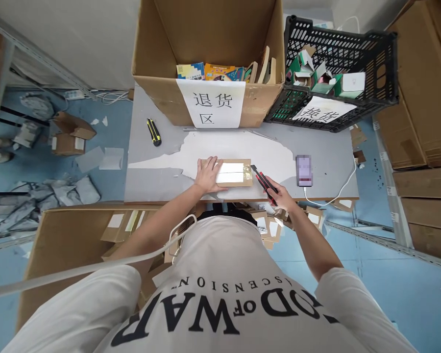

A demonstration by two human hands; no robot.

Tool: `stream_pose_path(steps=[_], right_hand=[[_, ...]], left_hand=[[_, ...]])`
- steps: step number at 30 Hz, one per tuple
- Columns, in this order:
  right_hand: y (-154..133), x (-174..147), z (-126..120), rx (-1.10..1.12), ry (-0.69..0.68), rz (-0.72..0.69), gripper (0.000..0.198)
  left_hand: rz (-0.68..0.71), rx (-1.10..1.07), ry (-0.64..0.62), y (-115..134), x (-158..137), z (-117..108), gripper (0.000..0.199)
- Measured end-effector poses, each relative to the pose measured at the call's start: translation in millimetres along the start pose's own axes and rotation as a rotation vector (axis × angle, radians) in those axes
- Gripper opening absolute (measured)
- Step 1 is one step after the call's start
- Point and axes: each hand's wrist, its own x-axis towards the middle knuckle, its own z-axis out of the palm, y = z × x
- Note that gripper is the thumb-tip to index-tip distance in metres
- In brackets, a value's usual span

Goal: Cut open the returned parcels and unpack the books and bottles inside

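Lying on the grey work surface (150,182) is a flat, rectangular brown cardboard box (231,172), bearing a white paper label (228,178) and, at its right end, shiny clear tape (247,171). It rests over a pale, ragged-edged patch (272,149).

Left hand (208,175): spread from above across the box's left end, fingers toward the far edge, thumb along the near edge. Contact is evident; whether it pinches the sides or only presses down cannot be told. Right hand (280,194): wrapped around the handle of a slim black-and-red utility knife (263,180), its tip directed at the taped end. Whether the tip touches the cardboard cannot be told.

Handling assessment: the box is judged light enough for one hand. Edges and corners should be stiff, the broad top more yielding if hollow. Contents are hidden, so weight and fragility are unconfirmed. Bare cardboard should offer fair friction; the tape is probably slicker and a poor place for fingertips. Recommended hold: across the two long edges at the left end, clear of tape and blade. Heavy pressure at the centre could dent the top.

Also noted: a yellow-and-black box cutter (154,132) lies well apart, toward the left.
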Motion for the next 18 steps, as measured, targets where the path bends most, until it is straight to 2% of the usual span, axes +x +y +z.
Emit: stream_pose_path(steps=[7, 11, 15, 18], right_hand=[[-0.7, -14.3, -24.8, -0.004, -0.108, 0.047, 0.073], [6.7, -26.0, -27.9, -0.01, -0.188, 0.085, 0.071], [13.2, -31.0, -23.8, -0.033, -0.15, 0.098, 0.068], [15.4, -37.9, -29.7, -0.042, -0.1, 0.075, 0.071]], left_hand=[[-0.016, 0.009, -0.008, -0.6, -0.4, -0.1, 0.111], [-0.014, 0.017, -0.008, -0.9, 0.0, -0.2, 0.112], [-0.003, 0.014, -0.006, -1.7, 0.4, 0.3, 0.113], [-0.003, 0.006, -0.005, -1.0, 0.5, 0.8, 0.115]])
